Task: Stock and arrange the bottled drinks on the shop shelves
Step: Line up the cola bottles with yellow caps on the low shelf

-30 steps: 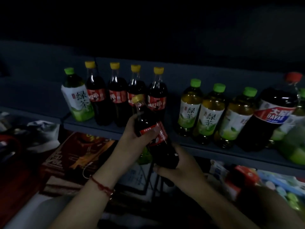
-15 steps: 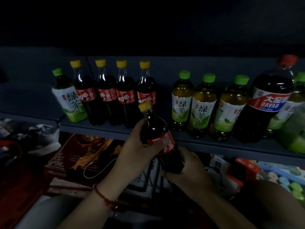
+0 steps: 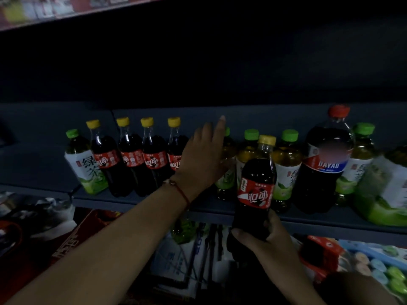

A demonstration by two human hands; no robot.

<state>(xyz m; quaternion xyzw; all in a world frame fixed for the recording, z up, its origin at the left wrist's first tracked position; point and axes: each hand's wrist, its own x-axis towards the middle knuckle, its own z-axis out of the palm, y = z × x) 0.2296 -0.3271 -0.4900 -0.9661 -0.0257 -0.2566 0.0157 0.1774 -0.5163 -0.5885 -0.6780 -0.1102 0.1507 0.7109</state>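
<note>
My right hand (image 3: 265, 238) grips the base of a cola bottle (image 3: 255, 183) with a yellow cap and red label, holding it upright in front of the grey shelf (image 3: 132, 201). My left hand (image 3: 202, 155) reaches onto the shelf with its index finger straight up. It rests against a green tea bottle (image 3: 225, 181), which it mostly hides. To its left stands a row of several matching cola bottles (image 3: 132, 159), with one green tea bottle (image 3: 84, 164) at the far left. More green tea bottles (image 3: 286, 164) stand behind the held cola.
A large dark DAYAO bottle (image 3: 323, 172) with a red cap stands on the shelf at the right, with green-labelled bottles (image 3: 383, 190) beyond it. Below the shelf lie a red box (image 3: 74, 238), white packets (image 3: 176, 260) and a blue tray of coloured items (image 3: 374, 263). Another shelf (image 3: 66, 16) runs overhead.
My left hand has let go of the cola bottle and reached up to the green tea bottle on the shelf. My right hand alone now holds the cola, raised and upright.
</note>
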